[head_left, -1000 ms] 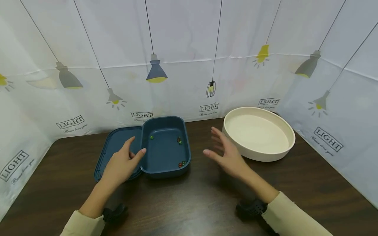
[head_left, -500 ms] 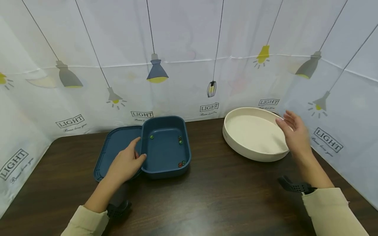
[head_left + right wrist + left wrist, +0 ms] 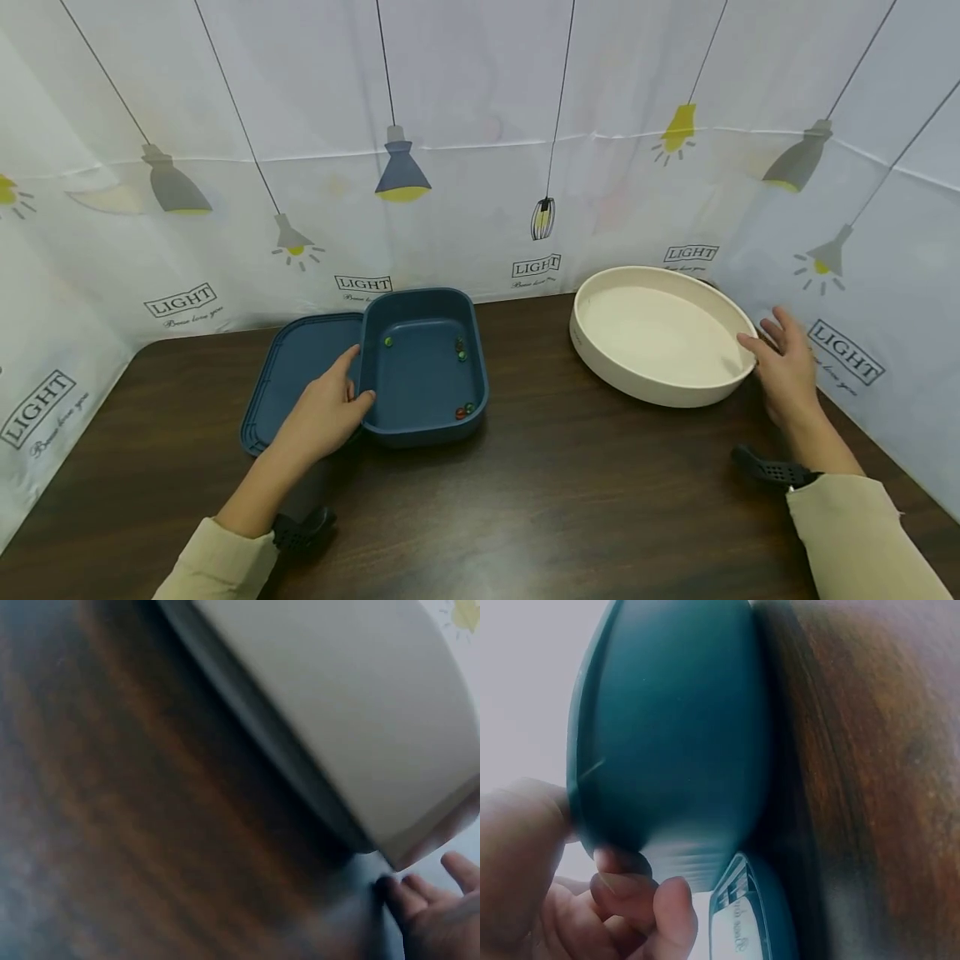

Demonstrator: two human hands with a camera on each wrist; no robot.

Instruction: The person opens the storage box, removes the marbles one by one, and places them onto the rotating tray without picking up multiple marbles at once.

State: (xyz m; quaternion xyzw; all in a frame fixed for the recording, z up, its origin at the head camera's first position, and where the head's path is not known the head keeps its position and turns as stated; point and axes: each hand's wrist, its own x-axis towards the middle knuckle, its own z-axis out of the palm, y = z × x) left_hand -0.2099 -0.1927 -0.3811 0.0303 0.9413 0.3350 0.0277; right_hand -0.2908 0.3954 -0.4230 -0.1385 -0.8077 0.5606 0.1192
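A deep blue rectangular box [image 3: 423, 375] stands left of centre in the head view, with several small shiny green and red marbles [image 3: 462, 356] on its floor. My left hand [image 3: 322, 417] pinches the box's left rim, thumb at the near-left side; the left wrist view shows its fingers curled at the blue wall [image 3: 675, 735]. Far to the right, a shallow round cream tray [image 3: 660, 333] sits on the table. At its right edge is my right hand [image 3: 791, 367], thumb at the rim and fingers spread outside the wall. In the right wrist view those fingers look loosely extended.
A flat blue lid [image 3: 292, 367] lies beside the box, partly behind my left hand. A dark edge [image 3: 262, 720] shows beneath the cream tray. White cloth with printed lamps [image 3: 480, 167] walls in the dark wooden table [image 3: 525, 500] at back and sides.
My right hand has swung from the tray's left side over to its right edge and come down against the rim. My left hand has closed onto the box's left rim.
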